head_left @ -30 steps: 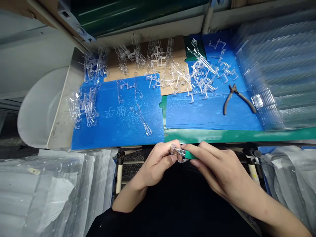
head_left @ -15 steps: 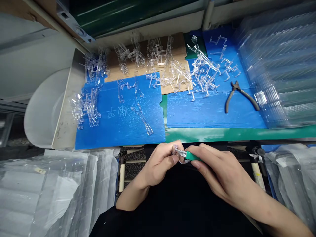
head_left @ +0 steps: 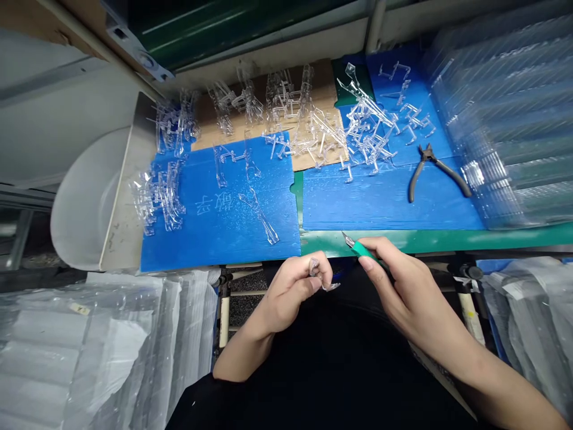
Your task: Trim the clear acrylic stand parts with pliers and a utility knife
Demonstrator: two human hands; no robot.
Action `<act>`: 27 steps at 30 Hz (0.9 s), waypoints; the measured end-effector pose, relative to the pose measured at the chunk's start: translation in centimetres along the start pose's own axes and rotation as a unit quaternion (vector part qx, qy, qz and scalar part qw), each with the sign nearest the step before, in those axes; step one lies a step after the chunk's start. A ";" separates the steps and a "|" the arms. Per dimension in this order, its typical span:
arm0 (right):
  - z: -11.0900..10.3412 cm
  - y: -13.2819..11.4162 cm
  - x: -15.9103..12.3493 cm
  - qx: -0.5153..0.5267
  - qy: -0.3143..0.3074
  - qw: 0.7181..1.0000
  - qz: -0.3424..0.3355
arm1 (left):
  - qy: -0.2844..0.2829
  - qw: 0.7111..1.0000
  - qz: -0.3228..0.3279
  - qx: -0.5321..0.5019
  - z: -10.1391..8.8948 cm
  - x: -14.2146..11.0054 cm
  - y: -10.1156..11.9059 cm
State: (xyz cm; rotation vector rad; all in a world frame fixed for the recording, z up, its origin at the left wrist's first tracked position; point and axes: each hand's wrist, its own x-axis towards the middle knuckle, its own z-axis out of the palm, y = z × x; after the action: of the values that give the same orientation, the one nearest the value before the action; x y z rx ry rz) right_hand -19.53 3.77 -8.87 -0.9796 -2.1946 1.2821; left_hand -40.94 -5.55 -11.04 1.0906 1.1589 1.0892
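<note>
In my left hand (head_left: pixel 293 292) is a small clear plastic part (head_left: pixel 330 287), pinched between thumb and curled fingers, which hide most of it. My right hand (head_left: pixel 398 275) grips a green-handled craft knife (head_left: pixel 363 251), its blade pointing up and left above the table's green front edge. A gap separates the blade from the plastic part. On the blue sheet beyond my left hand lies a single long clear plastic piece (head_left: pixel 262 218). Clear sprue scraps (head_left: pixel 371 134) are heaped farther back on the right.
Side cutters (head_left: pixel 428 161) lie on the right blue sheet (head_left: pixel 349 203). Stacked clear trays (head_left: pixel 514 137) stand at the far right. Clear parts (head_left: pixel 165 194) sit in a group at left, others on the cardboard (head_left: pixel 250 131). Wrapped bundles (head_left: pixel 111 346) flank me below table height.
The knife has come away from the plastic part, moving right and up in my right hand. My left hand keeps the part in nearly the same place.
</note>
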 end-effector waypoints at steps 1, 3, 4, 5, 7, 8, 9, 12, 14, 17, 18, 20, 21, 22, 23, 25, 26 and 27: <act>-0.1 -0.2 0.1 0.019 -0.002 1.000 0.001 | -0.001 1.000 -0.005 0.001 0.0 0.0 0.1; -0.1 -0.6 0.3 0.054 -0.007 0.999 0.006 | -0.007 1.000 -0.012 0.002 0.0 0.0 0.2; -0.1 -0.7 0.4 0.070 -0.008 0.997 0.012 | -0.011 1.000 -0.015 0.002 -0.1 0.0 0.3; -0.1 -0.9 0.6 0.086 -0.008 0.996 0.020 | -0.015 1.000 -0.018 0.001 -0.1 0.0 0.4; 0.0 -1.3 1.0 0.119 0.002 0.992 0.030 | -0.029 0.999 -0.026 -0.005 -0.1 0.0 0.4; 0.1 -1.5 1.3 0.136 0.008 0.990 0.028 | -0.036 0.999 -0.031 -0.010 -0.1 0.0 0.3; 0.2 -1.7 1.5 0.151 0.014 0.988 0.022 | -0.043 0.998 -0.035 -0.017 -0.1 -0.1 0.3; 0.6 -2.0 2.0 0.169 0.020 0.985 -0.021 | -0.052 0.998 -0.035 -0.031 0.0 -0.2 -0.1; 0.8 -2.0 2.1 0.156 0.019 0.987 -0.045 | -0.046 0.998 -0.032 -0.023 0.0 -0.3 -0.2; 1.0 -1.8 1.8 0.125 0.023 0.989 -0.071 | -0.030 0.999 -0.035 0.006 0.0 -0.4 -0.3; 1.0 -1.7 1.7 0.114 0.024 0.990 -0.080 | -0.028 0.999 -0.035 0.016 0.0 -0.4 -0.2; 1.1 -1.6 1.5 0.096 0.029 0.990 -0.101 | -0.028 0.998 -0.030 0.039 0.0 -0.4 -0.2; 1.1 -1.6 1.5 0.089 0.031 0.990 -0.109 | -0.029 0.998 -0.026 0.051 0.0 -0.4 -0.2; 1.1 -1.6 1.4 0.083 0.035 0.989 -0.116 | -0.030 0.997 -0.020 0.062 0.1 -0.4 -0.2; 1.2 -1.6 1.4 0.077 0.037 0.989 -0.118 | -0.031 0.997 -0.016 0.070 0.1 -0.4 -0.2; 1.2 -1.7 1.3 0.067 0.038 0.990 -0.116 | -0.030 0.997 -0.012 0.073 0.1 -0.4 -0.2; 1.3 -1.7 1.2 0.064 0.037 0.991 -0.116 | -0.030 0.997 -0.014 0.072 0.1 -0.4 -0.2; 1.3 -1.6 1.2 0.062 0.039 0.990 -0.117 | -0.029 0.997 -0.017 0.070 0.1 -0.4 -0.2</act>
State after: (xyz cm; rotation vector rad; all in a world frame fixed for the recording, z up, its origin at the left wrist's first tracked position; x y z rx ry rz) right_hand -21.79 3.40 -8.07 -0.6894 -2.0725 1.2327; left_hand -40.81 -5.98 -11.19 1.1998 1.2169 0.9552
